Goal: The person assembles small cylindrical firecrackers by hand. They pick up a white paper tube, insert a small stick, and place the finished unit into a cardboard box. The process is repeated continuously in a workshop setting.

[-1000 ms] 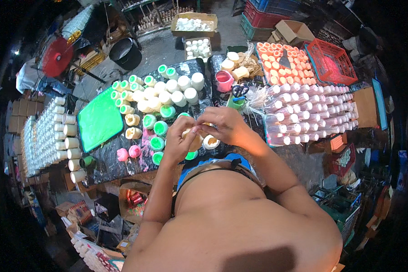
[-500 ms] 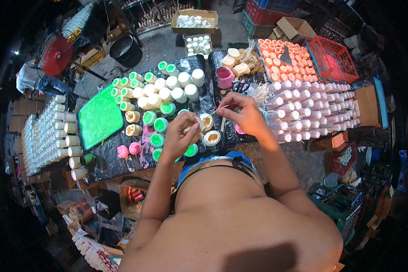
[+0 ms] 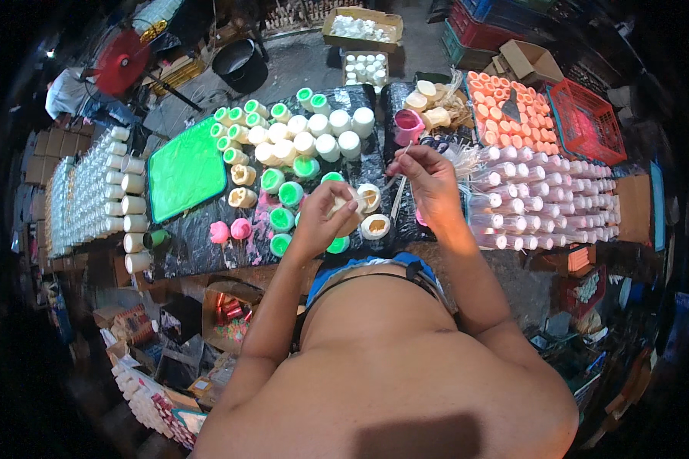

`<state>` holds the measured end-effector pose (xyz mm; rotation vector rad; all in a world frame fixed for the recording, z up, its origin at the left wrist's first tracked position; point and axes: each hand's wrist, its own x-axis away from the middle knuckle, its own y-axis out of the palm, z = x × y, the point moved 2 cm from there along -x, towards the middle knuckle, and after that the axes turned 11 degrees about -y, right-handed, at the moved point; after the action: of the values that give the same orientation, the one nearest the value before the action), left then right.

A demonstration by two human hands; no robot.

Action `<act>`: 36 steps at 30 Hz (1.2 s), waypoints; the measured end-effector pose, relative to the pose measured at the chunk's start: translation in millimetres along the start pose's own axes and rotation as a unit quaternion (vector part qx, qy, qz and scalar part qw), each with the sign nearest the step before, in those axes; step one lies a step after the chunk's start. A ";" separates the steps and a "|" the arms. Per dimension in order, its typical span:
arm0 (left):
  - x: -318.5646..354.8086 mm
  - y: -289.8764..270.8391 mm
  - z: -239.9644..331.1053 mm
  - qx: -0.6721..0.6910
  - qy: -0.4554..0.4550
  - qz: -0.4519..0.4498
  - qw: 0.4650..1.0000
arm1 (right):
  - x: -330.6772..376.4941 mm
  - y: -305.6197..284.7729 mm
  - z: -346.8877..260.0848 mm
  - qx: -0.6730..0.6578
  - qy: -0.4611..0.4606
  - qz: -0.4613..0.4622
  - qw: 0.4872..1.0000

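Note:
My left hand [image 3: 328, 216] is closed in a pinch over the near edge of the table, with a thin pale strand [image 3: 362, 197] at its fingertips. Up and to the right, my right hand [image 3: 430, 177] pinches a thin white strand whose end rises above the fingers. Beside my left hand stand two cream cups with brownish insides, a farther cup [image 3: 369, 188] and a nearer cup [image 3: 375, 227]. Several white cups with bright green insides, such as this green-filled cup [image 3: 281, 220], stand left of that hand. Scissors [image 3: 436, 143] lie beyond my right hand, partly hidden.
Left on the black-covered table [image 3: 187, 249] is a green tray [image 3: 187, 164]; two pink lumps [image 3: 230, 229] lie nearer. White cylinders [image 3: 325, 145] stand behind. Right are rows of clear, white-ended tubes [image 3: 528, 199], orange cups [image 3: 505, 107], a pink pot [image 3: 408, 126] and a red crate [image 3: 586, 115].
My hands have moved apart: the right has risen away from the left, carrying the strand's end upward. The whole view has shifted slightly to the right.

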<state>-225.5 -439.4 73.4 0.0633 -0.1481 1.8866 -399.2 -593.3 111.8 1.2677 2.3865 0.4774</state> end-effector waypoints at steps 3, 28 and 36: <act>9.6 -2.0 4.5 0.129 -0.011 0.032 0.991 | 0.9 13.9 -22.4 0.187 -0.024 -0.051 0.981; 21.7 -8.1 46.1 0.027 0.062 0.060 0.996 | 5.5 88.3 -74.9 0.542 -0.208 -0.345 0.738; 16.8 -6.8 40.1 0.035 0.069 0.033 0.996 | 3.2 86.3 -67.2 0.542 -0.227 -0.363 0.723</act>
<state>-225.5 -426.8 115.6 -0.0250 0.0102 1.9555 -373.0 -552.3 209.7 0.4683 2.3763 -1.4737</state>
